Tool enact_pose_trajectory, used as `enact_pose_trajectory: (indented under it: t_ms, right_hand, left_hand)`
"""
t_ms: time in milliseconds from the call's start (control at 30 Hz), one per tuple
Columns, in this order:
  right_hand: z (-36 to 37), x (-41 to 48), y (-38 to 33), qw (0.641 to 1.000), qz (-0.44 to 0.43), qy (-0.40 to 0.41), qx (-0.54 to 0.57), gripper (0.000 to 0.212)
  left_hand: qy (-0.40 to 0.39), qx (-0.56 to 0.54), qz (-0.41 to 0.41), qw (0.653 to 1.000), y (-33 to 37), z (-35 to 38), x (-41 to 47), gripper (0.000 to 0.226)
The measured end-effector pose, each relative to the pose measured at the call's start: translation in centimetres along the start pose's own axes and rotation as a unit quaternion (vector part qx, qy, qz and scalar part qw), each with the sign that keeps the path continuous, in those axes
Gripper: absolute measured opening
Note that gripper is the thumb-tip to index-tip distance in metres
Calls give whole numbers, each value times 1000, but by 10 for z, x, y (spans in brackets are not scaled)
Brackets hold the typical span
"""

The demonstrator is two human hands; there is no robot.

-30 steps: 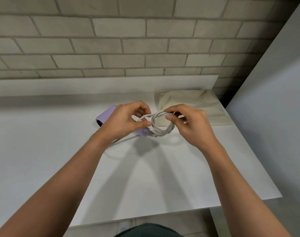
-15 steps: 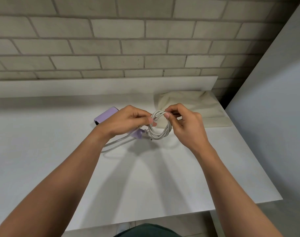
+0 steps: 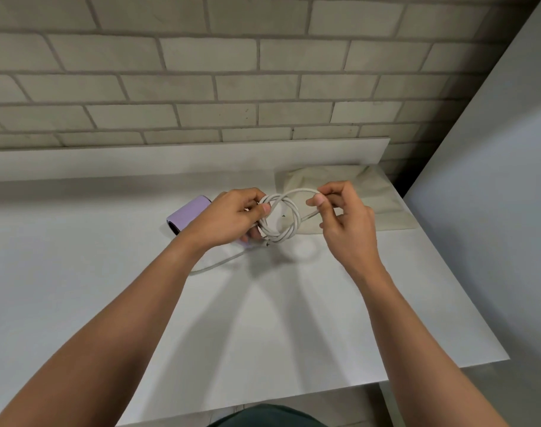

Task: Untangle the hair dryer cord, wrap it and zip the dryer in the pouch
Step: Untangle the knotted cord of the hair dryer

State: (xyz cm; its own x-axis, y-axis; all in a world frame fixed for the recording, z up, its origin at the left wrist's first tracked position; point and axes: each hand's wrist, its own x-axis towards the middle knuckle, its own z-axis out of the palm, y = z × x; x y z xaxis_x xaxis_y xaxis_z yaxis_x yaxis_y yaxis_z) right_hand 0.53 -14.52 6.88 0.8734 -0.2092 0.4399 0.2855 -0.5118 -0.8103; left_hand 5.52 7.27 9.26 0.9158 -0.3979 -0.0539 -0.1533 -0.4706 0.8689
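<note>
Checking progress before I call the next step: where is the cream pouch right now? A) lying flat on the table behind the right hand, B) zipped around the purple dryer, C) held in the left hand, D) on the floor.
A: the cream pouch lies flat on the white table behind the right hand, while both hands work the cord and the purple dryer sits uncovered beside the left hand.

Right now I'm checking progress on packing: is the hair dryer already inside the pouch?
No, the purple hair dryer lies on the white table behind the left hand, while the beige pouch lies flat farther right.
</note>
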Motion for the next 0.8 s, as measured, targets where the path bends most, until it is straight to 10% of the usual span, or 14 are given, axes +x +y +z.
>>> enact_pose_trajectory:
  t_ms: [300,500,800]
  right_hand:
    - [2,9,-13,915,-213,-113,-323,34]
    - [-1,13,-7,907,-202,-139,-343,21]
    - [-23,23,13,987,-53,53,-144,15]
  left_hand:
    - [-3,55,32,998,8,12,4,13]
    - [-34,40,15,999,6,18,-1,16]
    - [-45,-10,-15,999,-14,16,-7,19]
